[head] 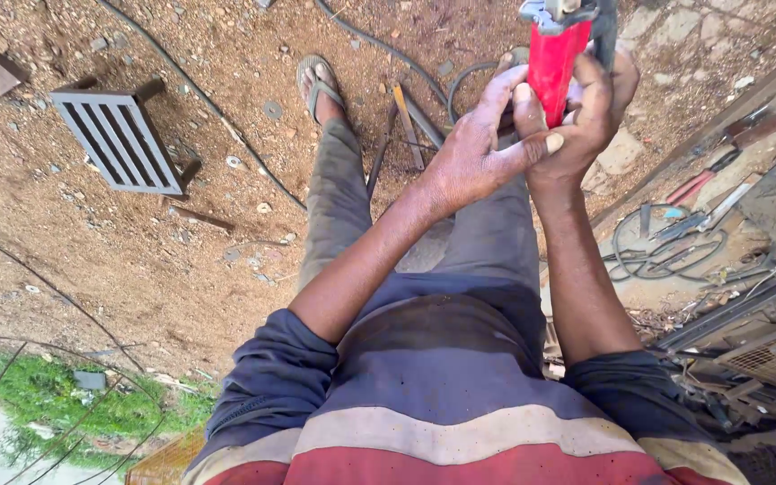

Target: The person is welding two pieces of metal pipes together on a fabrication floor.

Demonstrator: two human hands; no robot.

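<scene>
Two hands grip my red tool (551, 63), its top cut off: left hand (473, 148) and right hand (590, 112) fingers wrapped tight, forearms raised.

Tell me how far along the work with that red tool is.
Done: both hands have closed on the red power tool, the left hand across its body, the right hand behind it. In hand: the tool held up over the legs. Left: the thin metal bars on the dirt by the sandalled foot lie untouched; the slatted metal grille sits apart.
</scene>
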